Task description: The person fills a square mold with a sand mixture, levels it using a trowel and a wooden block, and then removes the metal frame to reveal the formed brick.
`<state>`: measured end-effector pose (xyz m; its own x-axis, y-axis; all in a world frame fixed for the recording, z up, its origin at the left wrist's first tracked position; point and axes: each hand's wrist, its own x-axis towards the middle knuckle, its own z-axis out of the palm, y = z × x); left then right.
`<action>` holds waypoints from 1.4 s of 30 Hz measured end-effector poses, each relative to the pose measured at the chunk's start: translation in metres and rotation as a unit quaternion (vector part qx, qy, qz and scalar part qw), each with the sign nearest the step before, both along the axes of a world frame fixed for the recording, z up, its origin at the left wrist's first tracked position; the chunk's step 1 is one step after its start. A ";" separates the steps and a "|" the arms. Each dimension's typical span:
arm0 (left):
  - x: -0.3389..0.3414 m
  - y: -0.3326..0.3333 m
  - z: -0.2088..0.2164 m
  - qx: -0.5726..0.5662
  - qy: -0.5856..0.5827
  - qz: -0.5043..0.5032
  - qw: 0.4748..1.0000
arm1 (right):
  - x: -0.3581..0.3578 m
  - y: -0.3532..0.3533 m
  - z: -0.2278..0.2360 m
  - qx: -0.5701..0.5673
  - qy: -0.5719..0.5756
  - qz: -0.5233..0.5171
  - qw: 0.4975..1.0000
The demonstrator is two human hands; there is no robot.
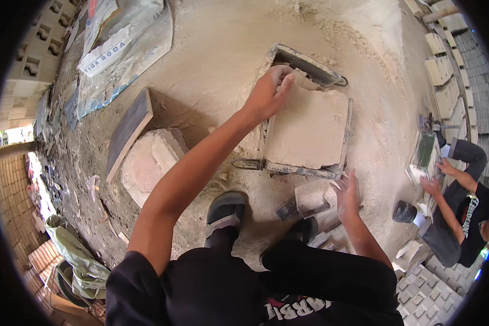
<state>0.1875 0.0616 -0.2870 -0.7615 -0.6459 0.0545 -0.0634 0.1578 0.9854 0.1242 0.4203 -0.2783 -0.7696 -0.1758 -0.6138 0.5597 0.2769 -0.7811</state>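
Observation:
A square metal mould [349,130] lies on the dusty ground in front of me, filled level with pale, sandy material [308,130]. Along its far side stands a dark metal frame [309,68], tilted, with a loop at its right end. My left hand [274,91] is over the far left corner of the mould, its fingers curled closed; what they hold, if anything, is hidden. Beside the near right corner is my right hand [348,196], fingers spread, the tips at or close to the mould's edge. A metal loop handle [247,163] sticks out from the mould's left side.
Left of the mould, a dark board [131,133] leans on a pale block [149,165]. A smaller block [313,196] sits near my right foot. Printed sacks [125,60] lie at the far left. At right, another person [462,209] handles a mould [422,155]; tiles stand behind.

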 end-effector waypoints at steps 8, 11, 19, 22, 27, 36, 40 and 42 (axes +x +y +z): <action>-0.026 -0.005 -0.058 0.306 -0.097 0.014 0.947 | 0.041 -0.023 0.012 -0.092 -0.185 -0.061 0.976; -0.034 0.002 -0.058 0.265 -0.126 0.000 0.956 | 0.050 -0.027 -0.006 -0.145 -0.214 -0.065 0.964; -0.042 -0.005 -0.067 0.346 -0.149 -0.008 0.926 | 0.063 -0.049 -0.027 -0.289 -0.210 -0.082 0.931; -0.040 -0.011 -0.078 0.336 -0.154 -0.015 0.929 | 0.056 -0.054 -0.032 -0.317 -0.213 -0.088 0.920; -0.040 -0.015 -0.083 0.323 -0.172 -0.013 0.931 | 0.049 -0.057 -0.029 -0.349 -0.225 -0.071 0.907; -0.015 -0.011 -0.093 0.325 -0.147 -0.018 0.934 | 0.027 -0.054 -0.021 -0.330 -0.221 -0.075 0.915; -0.006 -0.014 -0.104 0.311 -0.147 0.022 0.939 | 0.020 -0.053 -0.021 -0.286 -0.212 -0.033 0.934; -0.005 -0.005 -0.102 0.277 -0.146 0.044 0.949 | 0.013 -0.047 -0.027 -0.298 -0.205 -0.030 0.932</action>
